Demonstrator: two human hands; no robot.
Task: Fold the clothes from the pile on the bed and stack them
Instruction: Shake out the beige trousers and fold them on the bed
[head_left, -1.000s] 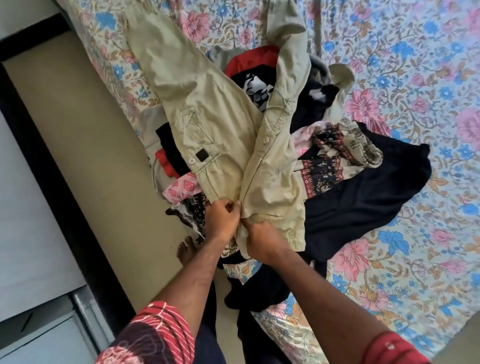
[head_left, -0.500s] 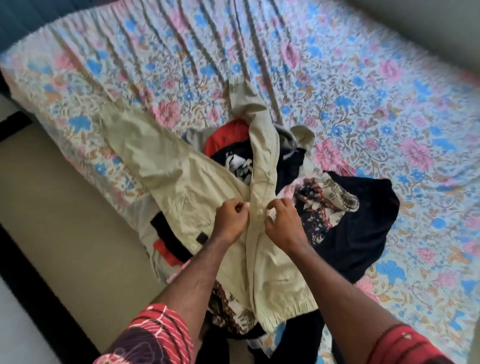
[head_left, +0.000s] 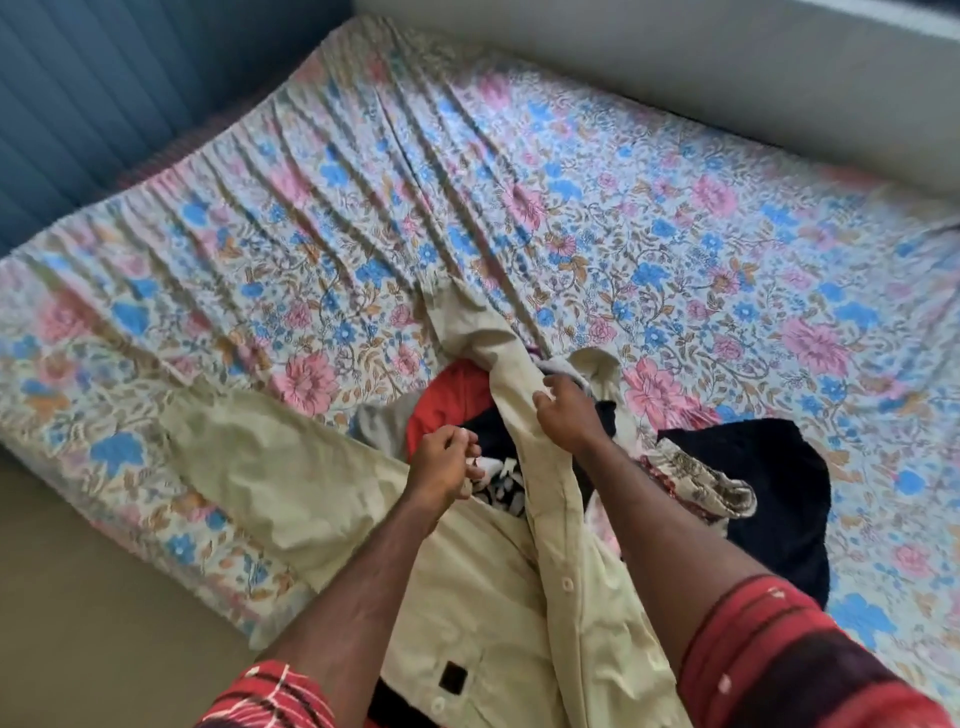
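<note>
A beige button-up shirt (head_left: 291, 483) lies spread over the pile of clothes (head_left: 753, 488) on the flowered bed sheet (head_left: 415, 208). My right hand (head_left: 569, 415) grips the shirt's button edge high up, near the collar. My left hand (head_left: 444, 462) has its fingers curled at the shirt's other front edge, just left of the right hand. Below the shirt show a red garment (head_left: 447, 400), a black-and-white printed one (head_left: 504, 478), a black one and a patterned cream-and-maroon one (head_left: 696, 483).
The bed's near-left edge borders a tan floor (head_left: 104, 623). A blue ribbed wall (head_left: 104, 78) stands at the far left and a grey wall (head_left: 675, 62) runs behind the bed. Bare sheet spreads beyond and to the right of the pile.
Both hands have slid up the shirt's front edges from the hem toward the collar and drawn apart. My view has lifted, so more of the bed shows.
</note>
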